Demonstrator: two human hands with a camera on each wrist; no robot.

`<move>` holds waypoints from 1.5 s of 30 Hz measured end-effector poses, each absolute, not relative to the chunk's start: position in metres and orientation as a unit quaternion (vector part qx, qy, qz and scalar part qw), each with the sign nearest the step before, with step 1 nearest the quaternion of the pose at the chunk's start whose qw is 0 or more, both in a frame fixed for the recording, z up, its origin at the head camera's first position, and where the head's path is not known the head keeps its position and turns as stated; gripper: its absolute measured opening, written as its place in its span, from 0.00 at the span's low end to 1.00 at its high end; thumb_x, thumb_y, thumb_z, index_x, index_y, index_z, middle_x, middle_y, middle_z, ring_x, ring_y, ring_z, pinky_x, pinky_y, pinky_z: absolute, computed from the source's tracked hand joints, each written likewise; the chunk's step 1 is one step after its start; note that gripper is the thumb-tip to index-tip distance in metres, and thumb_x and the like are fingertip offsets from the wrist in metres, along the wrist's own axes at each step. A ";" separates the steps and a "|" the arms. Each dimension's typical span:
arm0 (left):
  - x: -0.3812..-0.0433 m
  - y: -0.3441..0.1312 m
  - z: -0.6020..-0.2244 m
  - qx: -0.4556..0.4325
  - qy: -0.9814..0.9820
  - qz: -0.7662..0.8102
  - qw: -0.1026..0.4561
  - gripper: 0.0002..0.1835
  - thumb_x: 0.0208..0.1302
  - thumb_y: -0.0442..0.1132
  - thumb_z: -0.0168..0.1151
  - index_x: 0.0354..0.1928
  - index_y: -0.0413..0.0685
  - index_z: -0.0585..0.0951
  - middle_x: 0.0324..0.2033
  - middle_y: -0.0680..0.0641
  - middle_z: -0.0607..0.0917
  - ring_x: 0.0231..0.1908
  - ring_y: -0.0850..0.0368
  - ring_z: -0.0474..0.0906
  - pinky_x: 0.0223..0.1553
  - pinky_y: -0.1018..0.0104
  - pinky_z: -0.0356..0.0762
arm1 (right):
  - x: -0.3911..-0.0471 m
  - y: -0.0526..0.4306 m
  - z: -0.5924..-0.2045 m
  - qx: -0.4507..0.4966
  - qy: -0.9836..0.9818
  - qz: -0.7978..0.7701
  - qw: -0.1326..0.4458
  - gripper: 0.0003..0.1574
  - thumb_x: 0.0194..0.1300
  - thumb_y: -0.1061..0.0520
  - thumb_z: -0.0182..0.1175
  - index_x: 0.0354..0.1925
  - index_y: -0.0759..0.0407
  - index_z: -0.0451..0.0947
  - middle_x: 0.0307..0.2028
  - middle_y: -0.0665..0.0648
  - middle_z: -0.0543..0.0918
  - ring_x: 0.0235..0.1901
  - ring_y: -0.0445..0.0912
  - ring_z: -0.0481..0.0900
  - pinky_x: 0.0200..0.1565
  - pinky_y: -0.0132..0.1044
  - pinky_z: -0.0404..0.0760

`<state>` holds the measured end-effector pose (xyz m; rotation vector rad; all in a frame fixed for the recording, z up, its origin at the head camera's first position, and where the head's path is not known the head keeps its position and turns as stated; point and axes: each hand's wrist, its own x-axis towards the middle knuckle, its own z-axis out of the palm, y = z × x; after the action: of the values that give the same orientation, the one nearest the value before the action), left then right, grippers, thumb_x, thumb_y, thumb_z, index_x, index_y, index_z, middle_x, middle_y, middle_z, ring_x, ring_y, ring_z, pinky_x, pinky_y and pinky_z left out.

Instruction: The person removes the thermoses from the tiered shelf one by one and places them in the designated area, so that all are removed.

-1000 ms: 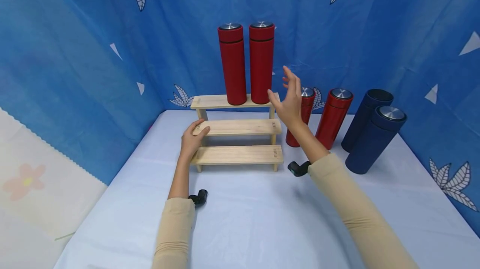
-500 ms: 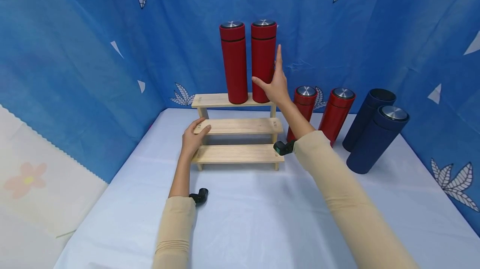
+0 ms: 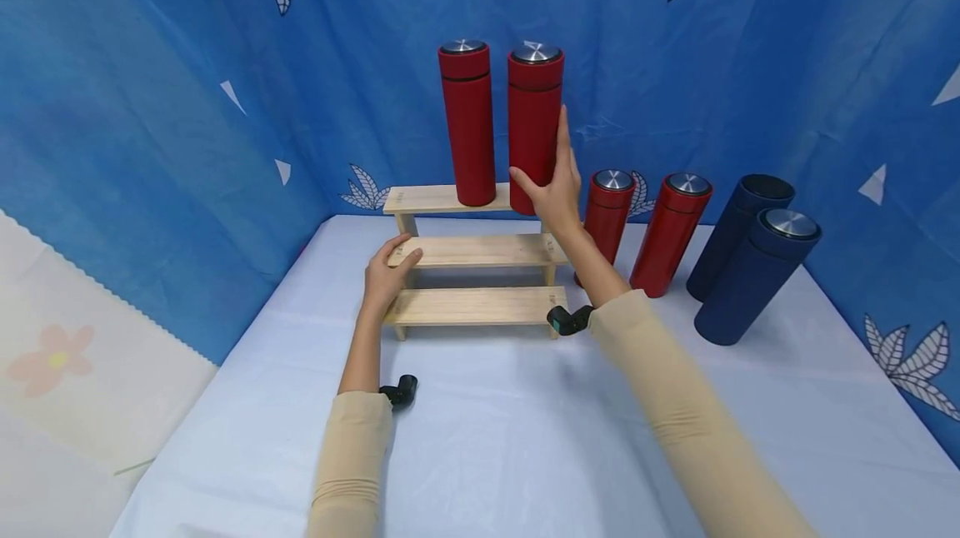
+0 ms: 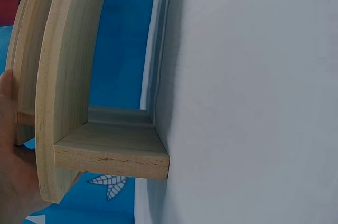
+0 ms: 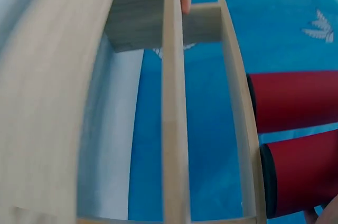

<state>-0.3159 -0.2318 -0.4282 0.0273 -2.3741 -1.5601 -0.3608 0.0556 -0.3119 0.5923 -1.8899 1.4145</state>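
Observation:
My left hand (image 3: 382, 280) holds the left end of the middle shelf of a three-step wooden rack (image 3: 480, 305). Gripped in my right hand (image 3: 558, 198) is a tall red thermos flask (image 3: 534, 126) with a silver lid, upright at the right end of the top step. In the right wrist view its dark base (image 5: 269, 180) is at the top shelf's edge; whether it touches is hard to tell. A second red thermos (image 3: 468, 134) stands upright on the top step, left of the first. The left wrist view shows my left hand (image 4: 16, 182) behind the rack's end.
Right of the rack, on the white-covered table (image 3: 480, 438), stand two more red thermoses, one partly behind my right forearm (image 3: 609, 209) and one beside it (image 3: 670, 234). Two dark blue flasks (image 3: 757, 276) stand further right. A blue curtain (image 3: 360, 63) hangs close behind.
My right hand has reached left to the right-hand red thermos and closed round it. The thermos has shifted slightly right and toward me. The left hand stays on the rack.

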 end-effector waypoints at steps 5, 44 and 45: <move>-0.317 -0.234 -0.427 0.012 -0.827 -0.541 0.152 0.35 0.52 0.65 0.61 0.61 0.59 0.72 0.63 0.49 0.67 0.63 0.48 0.61 0.60 0.51 0.61 | -0.314 0.054 -0.308 0.255 -0.698 0.545 0.389 0.56 0.54 0.65 0.66 0.70 0.64 0.41 0.61 0.59 0.64 0.59 0.41 0.64 0.53 0.38 0.74; -0.318 -0.231 -0.432 0.009 -0.825 -0.544 0.153 0.35 0.52 0.64 0.62 0.61 0.58 0.72 0.62 0.48 0.68 0.61 0.48 0.63 0.59 0.52 0.63 | -0.234 0.213 -0.418 0.120 -0.751 0.494 0.421 0.62 0.47 0.70 0.69 0.71 0.58 0.43 0.62 0.54 0.66 0.58 0.45 0.67 0.52 0.29 0.72; -0.318 -0.231 -0.432 0.009 -0.823 -0.546 0.155 0.35 0.52 0.63 0.62 0.61 0.58 0.72 0.62 0.48 0.69 0.61 0.48 0.63 0.59 0.52 0.63 | -0.237 0.216 -0.424 0.117 -0.752 0.497 0.417 0.62 0.47 0.69 0.69 0.71 0.56 0.43 0.62 0.53 0.66 0.58 0.46 0.67 0.52 0.29 0.72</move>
<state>-0.3179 -0.2308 -0.4316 0.0262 -2.3594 -1.5641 -0.2375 0.2161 -0.4239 0.2949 -1.8884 1.2467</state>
